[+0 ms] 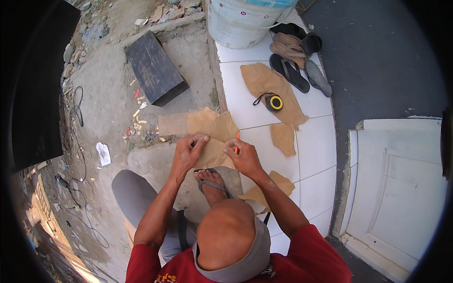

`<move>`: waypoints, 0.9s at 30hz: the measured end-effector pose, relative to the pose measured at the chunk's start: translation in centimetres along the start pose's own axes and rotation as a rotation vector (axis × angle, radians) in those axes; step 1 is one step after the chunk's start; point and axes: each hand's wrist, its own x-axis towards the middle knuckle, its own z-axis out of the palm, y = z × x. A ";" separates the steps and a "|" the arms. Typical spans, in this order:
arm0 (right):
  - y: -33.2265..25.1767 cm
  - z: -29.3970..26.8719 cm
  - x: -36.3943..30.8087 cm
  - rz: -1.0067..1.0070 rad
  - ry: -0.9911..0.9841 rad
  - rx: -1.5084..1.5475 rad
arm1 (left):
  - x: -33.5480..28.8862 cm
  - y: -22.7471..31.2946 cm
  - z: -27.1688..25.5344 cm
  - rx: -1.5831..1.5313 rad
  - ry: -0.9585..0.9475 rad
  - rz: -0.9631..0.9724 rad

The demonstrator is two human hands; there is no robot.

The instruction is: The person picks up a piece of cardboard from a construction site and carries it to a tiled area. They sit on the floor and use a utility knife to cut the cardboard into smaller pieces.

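In front of my knees, a creased sheet of brown paper [215, 152] is held between my two hands. My left hand [189, 150] is closed on its left edge, thumb on top. My right hand [245, 158] pinches at the right edge, with a slim orange object [237, 150] between its fingers; its kind is unclear. Just beyond lies another wrinkled brown paper piece [214, 123], across the edge of the white tiles. A torn brown scrap [273, 188] rests beneath my right forearm.
A black-and-yellow tape measure [274, 102] lies on a large brown paper piece [269, 82], near a smaller scrap [283, 138]. Sandals [290, 73] and a white bucket [247, 21] stand farther off. A dark block [155, 68] and a loose cable [75, 134] are left.
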 end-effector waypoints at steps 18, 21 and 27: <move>7.1 1.4 -6.3 0.091 0.537 0.254 | -1.8 -1.5 2.6 -0.271 0.332 -0.056; 14.1 -8.4 -10.5 0.252 0.985 0.173 | -2.0 -1.3 1.7 -0.246 0.338 -0.017; 19.4 -4.7 -15.9 0.907 0.742 0.727 | -0.5 -2.9 -0.4 -0.202 0.292 -0.078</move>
